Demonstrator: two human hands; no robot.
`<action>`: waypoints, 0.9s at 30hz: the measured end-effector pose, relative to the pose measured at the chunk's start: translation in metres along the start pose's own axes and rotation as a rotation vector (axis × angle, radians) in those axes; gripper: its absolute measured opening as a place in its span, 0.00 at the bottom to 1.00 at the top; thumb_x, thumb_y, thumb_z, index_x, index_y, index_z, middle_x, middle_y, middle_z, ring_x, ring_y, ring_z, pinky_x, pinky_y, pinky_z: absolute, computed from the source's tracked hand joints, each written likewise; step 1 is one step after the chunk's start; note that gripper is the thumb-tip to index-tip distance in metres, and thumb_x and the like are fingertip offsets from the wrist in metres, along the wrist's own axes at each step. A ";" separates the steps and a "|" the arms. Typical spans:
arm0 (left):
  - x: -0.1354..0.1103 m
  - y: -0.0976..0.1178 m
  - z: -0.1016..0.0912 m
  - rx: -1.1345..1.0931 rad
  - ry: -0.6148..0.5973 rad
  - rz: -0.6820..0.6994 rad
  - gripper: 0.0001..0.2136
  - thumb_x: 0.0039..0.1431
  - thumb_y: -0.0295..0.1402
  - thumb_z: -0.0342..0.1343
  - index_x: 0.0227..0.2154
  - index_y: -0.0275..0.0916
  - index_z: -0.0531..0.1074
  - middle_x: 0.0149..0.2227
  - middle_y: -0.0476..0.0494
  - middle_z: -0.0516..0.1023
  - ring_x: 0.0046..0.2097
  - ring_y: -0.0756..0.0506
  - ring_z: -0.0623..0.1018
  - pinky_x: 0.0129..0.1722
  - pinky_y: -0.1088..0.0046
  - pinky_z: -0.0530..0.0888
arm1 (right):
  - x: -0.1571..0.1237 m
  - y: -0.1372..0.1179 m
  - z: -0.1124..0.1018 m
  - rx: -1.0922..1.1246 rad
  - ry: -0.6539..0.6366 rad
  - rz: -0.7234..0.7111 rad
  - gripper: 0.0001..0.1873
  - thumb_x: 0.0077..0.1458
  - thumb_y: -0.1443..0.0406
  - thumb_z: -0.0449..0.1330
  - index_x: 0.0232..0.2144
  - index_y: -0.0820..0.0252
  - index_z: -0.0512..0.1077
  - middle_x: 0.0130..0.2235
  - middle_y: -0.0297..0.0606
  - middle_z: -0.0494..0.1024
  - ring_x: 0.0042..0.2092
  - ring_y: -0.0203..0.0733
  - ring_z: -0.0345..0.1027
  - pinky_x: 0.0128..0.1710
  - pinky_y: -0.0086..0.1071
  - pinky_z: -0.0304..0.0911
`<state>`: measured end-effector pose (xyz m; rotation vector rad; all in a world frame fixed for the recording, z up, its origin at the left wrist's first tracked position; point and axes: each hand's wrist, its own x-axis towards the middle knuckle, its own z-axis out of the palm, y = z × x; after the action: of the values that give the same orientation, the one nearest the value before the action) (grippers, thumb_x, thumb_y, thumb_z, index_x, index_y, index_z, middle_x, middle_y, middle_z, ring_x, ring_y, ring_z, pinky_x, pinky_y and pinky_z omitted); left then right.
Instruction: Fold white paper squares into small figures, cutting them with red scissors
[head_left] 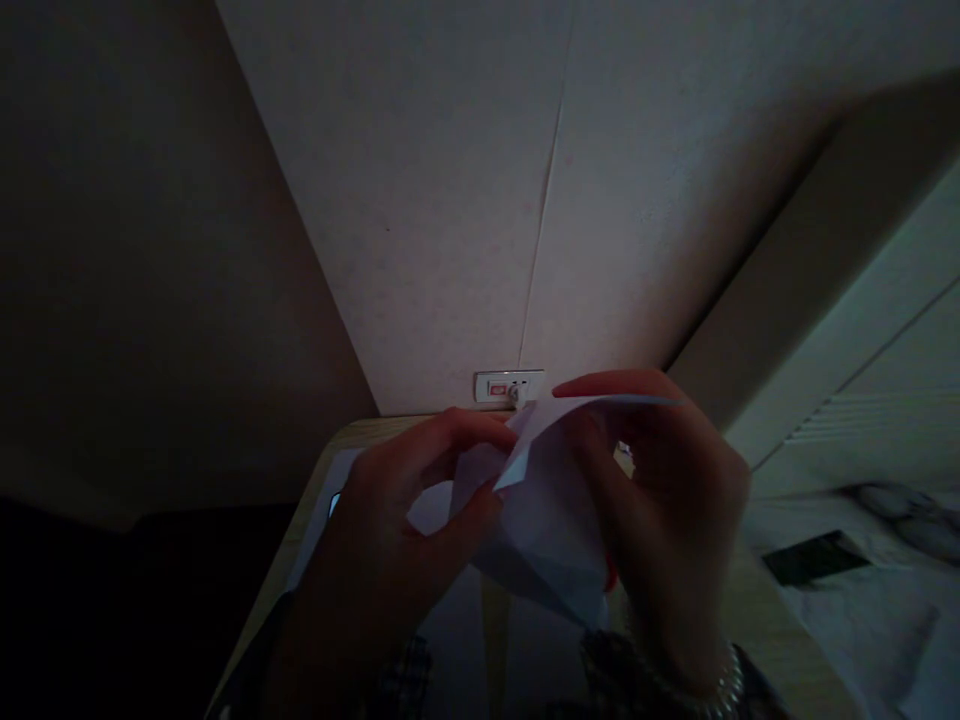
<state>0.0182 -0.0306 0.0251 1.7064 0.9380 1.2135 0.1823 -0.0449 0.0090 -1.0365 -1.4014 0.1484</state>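
Both my hands hold a folded sheet of white paper [544, 510] up in front of me, above a small wooden table [315, 480]. My left hand [405, 520] pinches the paper's left folds between thumb and fingers. My right hand [667, 500] curls round the right side, with its forefinger lying along the top edge. The room is dim, so the folds are hard to make out.
A white wall socket [508, 386] with a red switch sits just behind the table. More white paper [330, 490] lies flat on the table. To the right, a bed with a dark flat object [814, 557] on it. Dark wall on the left.
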 end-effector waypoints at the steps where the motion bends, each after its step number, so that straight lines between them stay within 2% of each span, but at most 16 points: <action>1: 0.000 0.000 0.000 -0.015 -0.011 -0.034 0.12 0.52 0.25 0.64 0.36 0.50 0.79 0.39 0.60 0.85 0.41 0.51 0.83 0.41 0.82 0.78 | 0.000 0.000 0.000 -0.003 -0.006 0.008 0.09 0.61 0.69 0.62 0.38 0.46 0.75 0.36 0.32 0.81 0.36 0.44 0.75 0.34 0.37 0.69; 5: -0.001 0.002 0.002 -0.041 0.043 -0.115 0.08 0.47 0.30 0.68 0.31 0.47 0.79 0.31 0.58 0.83 0.35 0.49 0.83 0.38 0.78 0.78 | 0.001 -0.001 0.000 -0.032 -0.044 -0.018 0.10 0.59 0.70 0.62 0.37 0.47 0.75 0.35 0.28 0.82 0.35 0.41 0.75 0.35 0.34 0.69; 9: -0.001 0.003 0.008 -0.047 0.143 -0.066 0.03 0.52 0.30 0.64 0.27 0.46 0.76 0.24 0.57 0.79 0.32 0.48 0.83 0.34 0.77 0.79 | 0.001 -0.004 -0.002 -0.071 -0.076 -0.062 0.13 0.57 0.74 0.61 0.38 0.50 0.77 0.36 0.27 0.83 0.36 0.38 0.76 0.37 0.31 0.71; 14: -0.004 0.003 0.016 0.054 0.328 -0.087 0.03 0.53 0.32 0.64 0.27 0.45 0.76 0.25 0.55 0.80 0.30 0.47 0.82 0.22 0.78 0.73 | 0.000 -0.004 -0.002 -0.081 -0.096 -0.026 0.14 0.59 0.74 0.60 0.43 0.53 0.78 0.41 0.32 0.85 0.41 0.40 0.79 0.41 0.33 0.74; 16: -0.005 0.001 0.018 0.061 0.385 -0.090 0.03 0.52 0.31 0.64 0.27 0.45 0.75 0.27 0.55 0.81 0.32 0.46 0.83 0.25 0.77 0.75 | -0.001 -0.002 -0.002 -0.078 -0.058 0.012 0.12 0.60 0.72 0.61 0.44 0.52 0.78 0.42 0.33 0.85 0.41 0.41 0.79 0.40 0.34 0.74; 19: -0.004 -0.003 0.018 0.005 0.462 -0.065 0.08 0.49 0.27 0.65 0.31 0.46 0.75 0.33 0.55 0.83 0.38 0.47 0.84 0.34 0.77 0.79 | -0.001 0.002 -0.001 -0.051 -0.033 0.068 0.05 0.61 0.67 0.64 0.38 0.52 0.78 0.37 0.33 0.84 0.38 0.42 0.79 0.36 0.34 0.74; 21: -0.003 -0.006 0.017 -0.031 0.441 -0.048 0.11 0.49 0.26 0.65 0.35 0.46 0.75 0.34 0.55 0.83 0.37 0.47 0.84 0.33 0.78 0.80 | -0.001 0.003 -0.001 -0.036 -0.044 0.074 0.03 0.61 0.66 0.64 0.35 0.51 0.78 0.35 0.32 0.84 0.36 0.42 0.78 0.35 0.34 0.73; 24: -0.002 -0.006 0.016 -0.019 0.366 -0.029 0.13 0.50 0.26 0.65 0.39 0.47 0.75 0.33 0.55 0.84 0.33 0.47 0.84 0.29 0.78 0.80 | -0.002 0.002 -0.001 -0.026 -0.042 0.041 0.07 0.60 0.69 0.64 0.40 0.51 0.77 0.38 0.30 0.83 0.38 0.39 0.78 0.37 0.31 0.72; 27: -0.002 -0.003 0.019 -0.025 0.418 -0.049 0.11 0.52 0.27 0.64 0.39 0.47 0.76 0.35 0.53 0.84 0.37 0.47 0.84 0.33 0.77 0.81 | -0.001 -0.001 -0.001 -0.036 -0.032 -0.012 0.11 0.60 0.72 0.63 0.41 0.51 0.76 0.40 0.28 0.83 0.40 0.37 0.77 0.40 0.31 0.71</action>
<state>0.0357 -0.0354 0.0181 1.4250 1.1952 1.5757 0.1829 -0.0469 0.0087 -1.0595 -1.4437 0.1316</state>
